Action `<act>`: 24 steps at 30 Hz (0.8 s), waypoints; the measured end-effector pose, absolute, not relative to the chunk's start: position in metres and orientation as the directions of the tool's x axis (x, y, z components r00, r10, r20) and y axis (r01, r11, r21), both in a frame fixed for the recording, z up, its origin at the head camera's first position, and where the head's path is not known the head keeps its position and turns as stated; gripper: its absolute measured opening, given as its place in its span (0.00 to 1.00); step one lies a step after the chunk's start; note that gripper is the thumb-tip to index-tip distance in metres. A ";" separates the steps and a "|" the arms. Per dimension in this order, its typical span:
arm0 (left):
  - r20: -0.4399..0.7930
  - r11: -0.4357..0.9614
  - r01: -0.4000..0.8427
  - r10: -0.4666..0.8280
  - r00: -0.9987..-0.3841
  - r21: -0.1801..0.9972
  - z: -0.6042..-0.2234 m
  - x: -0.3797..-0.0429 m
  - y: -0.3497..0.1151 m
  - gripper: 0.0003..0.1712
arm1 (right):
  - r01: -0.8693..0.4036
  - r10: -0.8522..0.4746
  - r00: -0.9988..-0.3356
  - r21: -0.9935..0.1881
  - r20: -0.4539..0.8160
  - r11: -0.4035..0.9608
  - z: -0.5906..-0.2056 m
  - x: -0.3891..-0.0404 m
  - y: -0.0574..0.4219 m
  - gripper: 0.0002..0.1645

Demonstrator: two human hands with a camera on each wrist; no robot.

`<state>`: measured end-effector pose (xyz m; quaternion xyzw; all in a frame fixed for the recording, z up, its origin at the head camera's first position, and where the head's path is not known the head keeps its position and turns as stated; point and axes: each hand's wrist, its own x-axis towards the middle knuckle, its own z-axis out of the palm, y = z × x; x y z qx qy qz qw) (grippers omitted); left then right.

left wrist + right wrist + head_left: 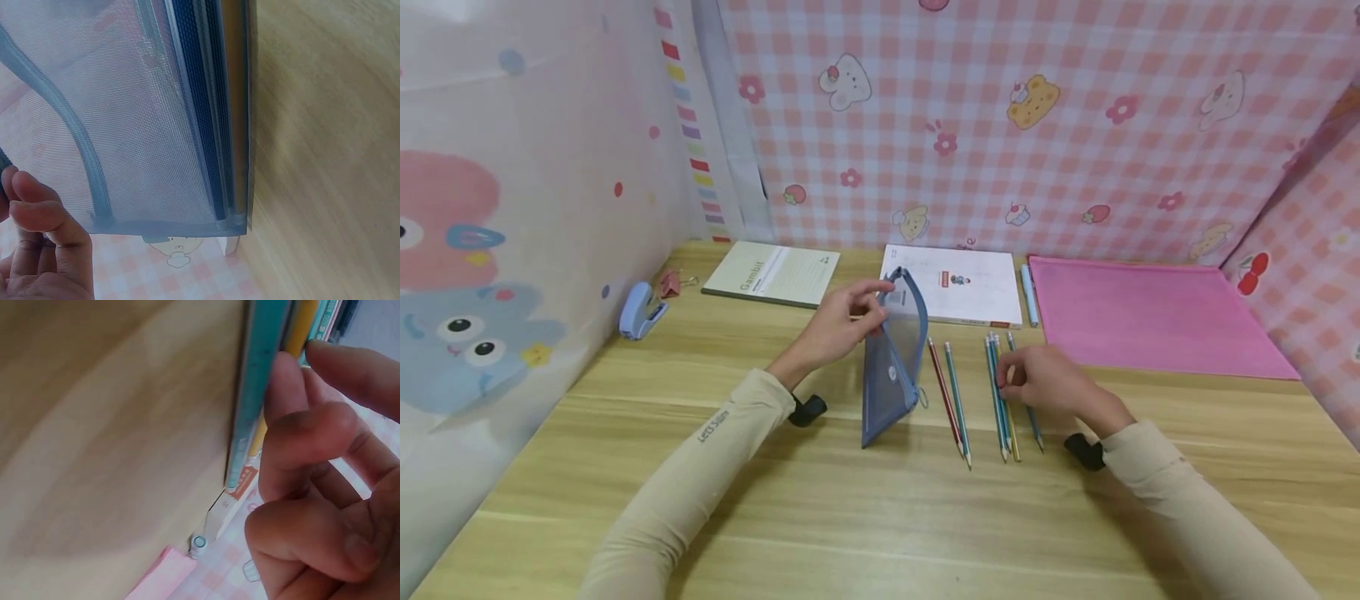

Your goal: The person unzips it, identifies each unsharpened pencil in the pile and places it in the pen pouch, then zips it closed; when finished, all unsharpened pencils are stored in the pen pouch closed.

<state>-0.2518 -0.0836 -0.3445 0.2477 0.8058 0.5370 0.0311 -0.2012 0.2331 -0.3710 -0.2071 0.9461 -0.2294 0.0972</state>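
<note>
My left hand [842, 321] pinches the top edge of a blue mesh zipper pouch [898, 379], which stands upright on the table with its mouth spread apart. Along the pouch's bottom, long yellow and dark blue strips [234, 112] show through the mesh. To the right, my right hand [1045, 383] is over a group of pencils, fingers curled. Its thumb and forefinger come together at a yellow pencil [301, 328], beside a teal pencil [253, 394]. A red pencil [946, 396] and another teal pencil [957, 400] lie between pouch and right hand.
Behind stand a green notebook [775, 271], a white booklet [985, 283], a light blue pen [1028, 296] and a pink pouch [1150, 317]. A blue stapler [638, 312] and a pink binder clip [670, 283] sit at the left edge. Patterned cloth walls enclose the table.
</note>
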 end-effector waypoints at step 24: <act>0.214 0.280 0.356 0.432 -0.876 0.891 -0.346 -0.253 -0.089 0.22 | -0.335 -0.427 -0.897 -0.453 -0.116 0.826 -0.372 -0.206 0.226 0.05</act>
